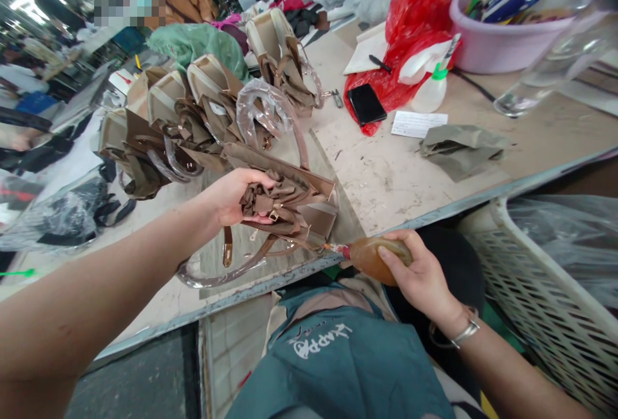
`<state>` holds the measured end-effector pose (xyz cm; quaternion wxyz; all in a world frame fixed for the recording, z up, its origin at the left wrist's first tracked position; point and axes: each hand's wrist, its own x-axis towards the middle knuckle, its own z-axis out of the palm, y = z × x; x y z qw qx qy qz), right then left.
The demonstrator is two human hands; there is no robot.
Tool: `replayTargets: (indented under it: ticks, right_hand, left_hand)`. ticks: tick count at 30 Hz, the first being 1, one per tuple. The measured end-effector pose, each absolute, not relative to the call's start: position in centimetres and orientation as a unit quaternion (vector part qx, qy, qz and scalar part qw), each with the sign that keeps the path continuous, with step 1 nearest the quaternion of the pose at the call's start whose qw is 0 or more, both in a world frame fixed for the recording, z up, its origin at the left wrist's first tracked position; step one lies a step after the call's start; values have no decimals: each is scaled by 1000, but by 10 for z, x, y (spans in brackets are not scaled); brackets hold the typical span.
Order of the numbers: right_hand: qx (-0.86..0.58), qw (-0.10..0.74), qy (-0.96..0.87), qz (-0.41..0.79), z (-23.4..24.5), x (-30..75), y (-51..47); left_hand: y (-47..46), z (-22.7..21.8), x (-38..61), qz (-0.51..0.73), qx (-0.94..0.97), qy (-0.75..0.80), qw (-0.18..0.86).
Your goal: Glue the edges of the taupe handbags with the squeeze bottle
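Observation:
My left hand (244, 197) is closed around the gathered brown lining of a brown handbag (316, 216), which lies on its side near the table's front edge. One of the bag's handles, wrapped in clear plastic, arches up behind it; the other lies in front. In my right hand (418, 274) is an amber squeeze bottle (374, 259), its fingers wrapped round the body. The bottle's narrow red-based nozzle points left, at the bag's lower corner; whether it touches is too small to tell.
Several similar bags (167, 107) stand at the back left. A black phone (367, 105) lies on a red plastic bag (418, 10), near a white bottle with a green collar (431, 89). A purple basin (512, 42) is at the back right. Below the table edge stands a white plastic crate (541, 277).

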<state>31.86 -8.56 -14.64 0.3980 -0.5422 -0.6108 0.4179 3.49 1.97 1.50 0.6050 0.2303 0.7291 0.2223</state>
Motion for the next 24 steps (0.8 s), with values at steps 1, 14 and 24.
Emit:
replayTargets:
  ticks: [1, 14, 24]
  right_hand:
    - [-552, 391, -588, 443, -147, 319, -85]
    - [-607, 326, -466, 555, -152, 304, -63]
    - [-594, 291, -540, 521, -154, 301, -50]
  left_hand:
    - [18, 15, 34, 223, 228, 730, 605]
    - [10, 14, 29, 214, 216, 735, 606]
    - [22, 15, 36, 218, 243, 729, 602]
